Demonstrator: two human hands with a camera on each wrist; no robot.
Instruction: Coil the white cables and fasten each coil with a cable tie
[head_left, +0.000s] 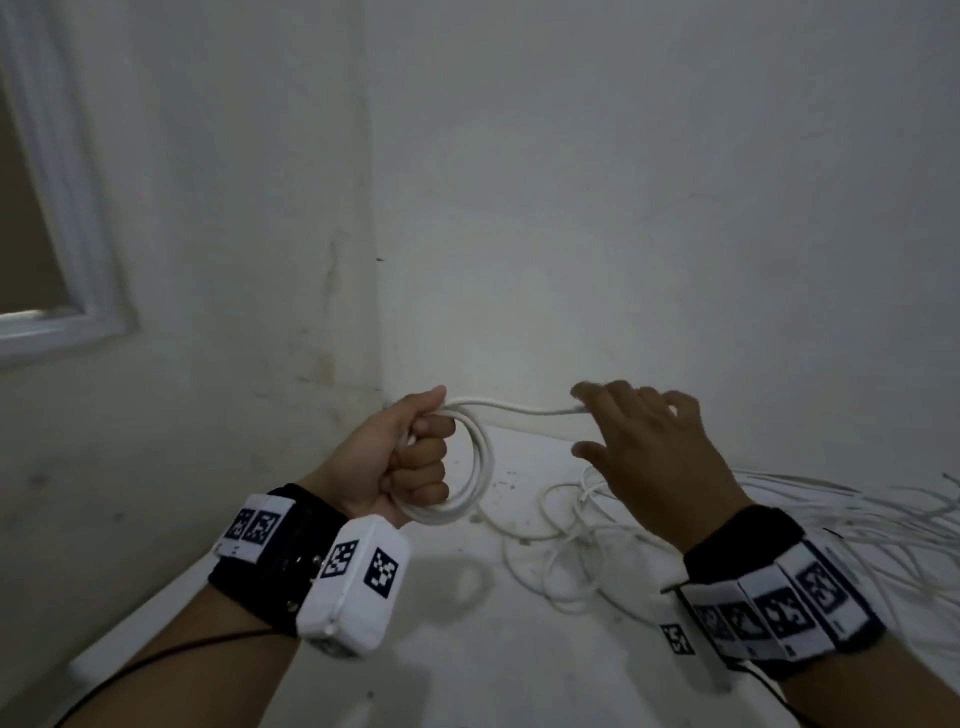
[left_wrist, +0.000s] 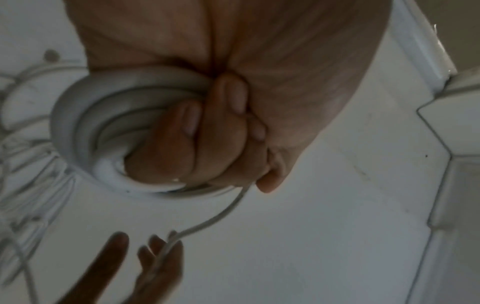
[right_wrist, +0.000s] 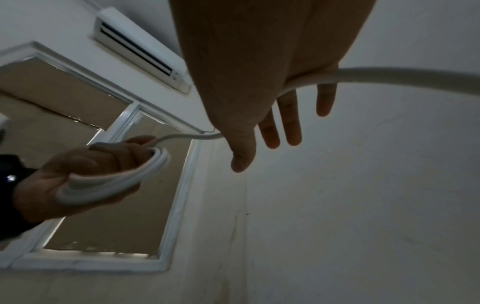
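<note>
My left hand (head_left: 415, 460) is a fist that grips a small coil of white cable (head_left: 480, 467) of a few loops, held above the white surface. The left wrist view shows its fingers (left_wrist: 205, 131) wrapped round the coil (left_wrist: 83, 115). One strand (head_left: 519, 410) runs from the coil to my right hand (head_left: 644, 447), which is level with the left hand and to its right. There the strand (right_wrist: 402, 75) threads between straight, spread fingers (right_wrist: 293, 123). No cable tie is in view.
A tangle of loose white cables (head_left: 566, 540) lies on the white surface (head_left: 467, 649) under my right hand, and several more strands (head_left: 857, 514) trail off right. A wall corner stands close behind; a window frame (head_left: 78, 312) is on the left, an air conditioner (right_wrist: 140, 47) above it.
</note>
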